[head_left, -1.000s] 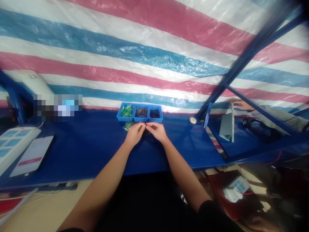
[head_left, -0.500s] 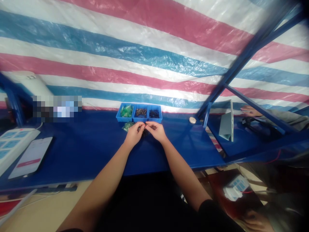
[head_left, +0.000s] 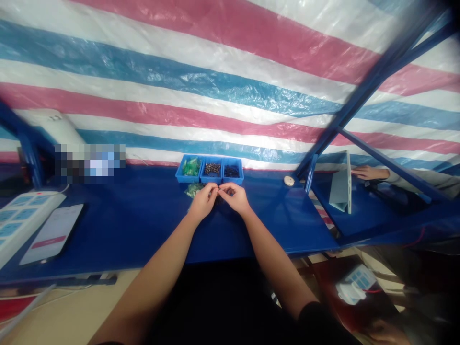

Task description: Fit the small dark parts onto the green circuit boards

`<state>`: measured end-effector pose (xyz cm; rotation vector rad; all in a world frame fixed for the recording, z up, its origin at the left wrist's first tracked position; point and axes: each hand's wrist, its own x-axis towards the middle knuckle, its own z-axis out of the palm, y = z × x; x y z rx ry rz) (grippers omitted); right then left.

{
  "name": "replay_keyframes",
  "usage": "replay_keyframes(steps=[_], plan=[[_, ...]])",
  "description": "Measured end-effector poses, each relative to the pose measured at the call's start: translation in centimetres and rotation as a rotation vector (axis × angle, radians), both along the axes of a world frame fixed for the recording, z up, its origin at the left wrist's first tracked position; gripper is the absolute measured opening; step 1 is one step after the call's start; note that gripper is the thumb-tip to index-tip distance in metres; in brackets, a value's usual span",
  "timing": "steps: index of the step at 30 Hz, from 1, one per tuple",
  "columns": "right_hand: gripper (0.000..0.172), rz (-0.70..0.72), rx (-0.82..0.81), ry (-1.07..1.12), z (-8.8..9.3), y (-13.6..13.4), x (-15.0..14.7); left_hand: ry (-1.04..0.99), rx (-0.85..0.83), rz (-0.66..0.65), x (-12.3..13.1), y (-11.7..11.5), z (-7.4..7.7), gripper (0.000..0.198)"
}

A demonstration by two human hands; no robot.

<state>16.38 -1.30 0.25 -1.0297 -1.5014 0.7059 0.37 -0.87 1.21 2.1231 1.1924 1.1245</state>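
My left hand (head_left: 204, 201) and my right hand (head_left: 234, 196) meet fingertip to fingertip above the blue table. Both are closed in a pinch; whatever is between the fingers is too small to make out. Just beyond them stand three joined blue bins. One holds green pieces in clear plastic (head_left: 191, 166), the middle one small brass-coloured metal parts (head_left: 212, 169), the right one small dark parts (head_left: 231, 171). A little pile of green pieces (head_left: 193, 190) lies beside my left hand. Some dark parts on the table are partly hidden under my hands.
On the left are a phone (head_left: 52, 235) and a white power strip (head_left: 25, 215). A round, pale disc (head_left: 288, 180) lies to the right. Past the blue frame post stands a tablet-like panel (head_left: 341, 184), with another person's hand (head_left: 372, 172) behind it. Striped sheeting (head_left: 215, 96) hangs behind.
My hands stay together, with the fingertips shifting slightly. The whole view has moved a little. At the right, the other person's hand has moved slightly lower behind the panel.
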Motion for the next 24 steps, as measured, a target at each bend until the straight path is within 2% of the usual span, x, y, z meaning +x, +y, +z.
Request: replay_keyframes(steps=[11, 17, 24], plan=[[0.013, -0.04, -0.01, -0.059, 0.4, -0.2, 0.0, 0.02, 0.019, 0.022, 0.0, 0.4, -0.5, 0.018], [0.022, -0.032, -0.006, -0.043, 0.0, 0.1, 0.1, -0.022, 0.009, 0.052, -0.1, 0.4, -0.8, 0.024], [0.023, -0.035, 0.009, -0.05, -0.6, 0.3, 0.3, -0.007, 0.048, 0.062, 0.0, 0.7, -1.0, 0.024]])
